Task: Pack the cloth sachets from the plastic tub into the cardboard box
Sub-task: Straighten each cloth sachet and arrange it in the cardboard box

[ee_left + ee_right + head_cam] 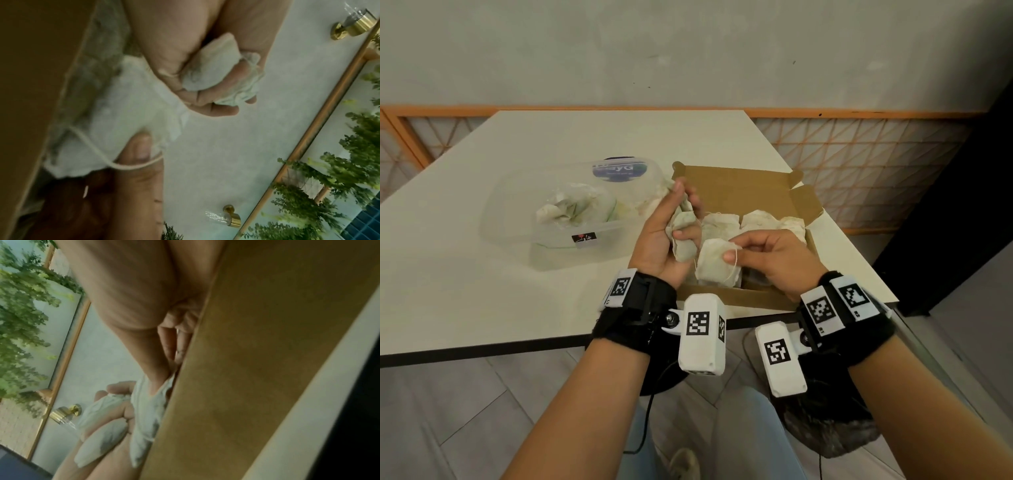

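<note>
Over the near left corner of the open cardboard box (pixel 736 297), my left hand (pixel 678 222) grips a small bunch of crumpled cream cloth sachets (pixel 683 249), seen close up as held sachets (pixel 209 65). Beside it my right hand (pixel 734 251) pinches one flat sachet with a string (pixel 717 266) between thumb and forefinger, just above the box. That pinched sachet (pixel 147 417) sits against the box wall (pixel 257 369). Several sachets (pixel 756 219) lie in a row inside the box. The clear plastic tub (pixel 551 248) stands left of the box and holds more sachets (pixel 565 209).
A clear lid or second tub with a blue label (pixel 619 168) lies behind the tub. The white table (pixel 465 281) ends just behind my wrists and close to the right of the box. An orange lattice rail (pixel 859 178) runs behind it.
</note>
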